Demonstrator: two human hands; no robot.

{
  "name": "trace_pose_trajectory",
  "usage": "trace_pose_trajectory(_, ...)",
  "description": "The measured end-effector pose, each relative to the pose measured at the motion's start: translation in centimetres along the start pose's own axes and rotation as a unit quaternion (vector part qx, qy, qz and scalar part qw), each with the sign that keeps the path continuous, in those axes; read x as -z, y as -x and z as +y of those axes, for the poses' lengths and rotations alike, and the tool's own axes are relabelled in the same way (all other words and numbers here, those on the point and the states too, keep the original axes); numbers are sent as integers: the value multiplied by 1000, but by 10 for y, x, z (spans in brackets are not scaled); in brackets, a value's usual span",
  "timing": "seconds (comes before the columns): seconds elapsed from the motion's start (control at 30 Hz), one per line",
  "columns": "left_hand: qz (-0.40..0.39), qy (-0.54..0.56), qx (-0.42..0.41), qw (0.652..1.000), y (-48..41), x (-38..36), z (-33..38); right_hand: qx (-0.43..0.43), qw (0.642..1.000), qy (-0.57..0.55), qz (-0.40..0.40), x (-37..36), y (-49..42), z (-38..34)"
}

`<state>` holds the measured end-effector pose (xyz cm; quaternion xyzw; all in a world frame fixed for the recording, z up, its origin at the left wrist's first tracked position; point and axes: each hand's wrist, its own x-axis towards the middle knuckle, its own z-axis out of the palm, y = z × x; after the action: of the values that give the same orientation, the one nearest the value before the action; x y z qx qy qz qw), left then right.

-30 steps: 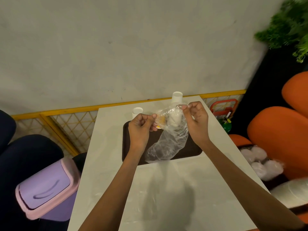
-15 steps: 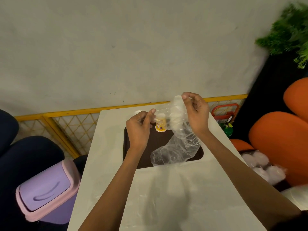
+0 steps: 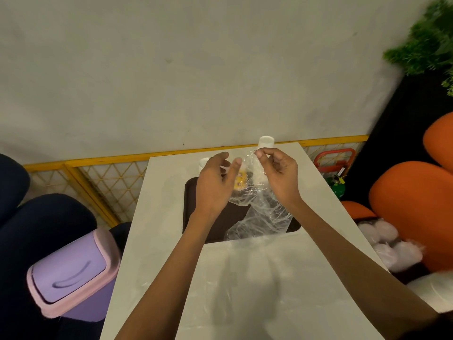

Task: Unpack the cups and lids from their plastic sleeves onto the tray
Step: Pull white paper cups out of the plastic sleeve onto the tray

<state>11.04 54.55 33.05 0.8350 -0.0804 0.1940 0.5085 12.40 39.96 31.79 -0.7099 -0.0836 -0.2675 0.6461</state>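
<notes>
My right hand (image 3: 279, 175) pinches the top edge of a crumpled clear plastic sleeve (image 3: 259, 217), which hangs down onto a dark brown tray (image 3: 193, 204). My left hand (image 3: 214, 185) hovers beside the sleeve's mouth with thumb and fingers spread and relaxed, gripping nothing that I can see. A small yellow-orange item (image 3: 239, 182) shows through the plastic between the hands. One white cup (image 3: 266, 142) stands beyond the tray at the table's far edge. Another white cup (image 3: 204, 162) peeks out behind my left hand.
The tray lies on a white table (image 3: 245, 278) against a grey wall. A purple bin with a pink rim (image 3: 71, 271) stands at the left. Orange seats (image 3: 411, 197) and wrapped white packs (image 3: 389, 244) are at the right, and a yellow mesh fence (image 3: 103, 182) lies behind.
My left hand has let go of the sleeve's edge and opened its fingers. The right hand still pinches the sleeve top, which has dropped slightly.
</notes>
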Motion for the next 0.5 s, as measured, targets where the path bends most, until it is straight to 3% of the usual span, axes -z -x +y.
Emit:
trace_pose_trajectory(0.1,-20,-52,-30,998,0,-4,1,-1,1000,-1,1,-5,-2,-3)
trace_pose_trajectory(0.2,15,-31,-44,998,-1,-1,-8,-1,1000,2,-12,1,-4,-1)
trace_pose_trajectory(0.4,51,60,-16,997,0,5,-16,-137,986,48,-85,19,10,27)
trace_pose_trajectory(0.5,74,56,-8,996,2,5,-23,-141,985,57,-79,17,16,38)
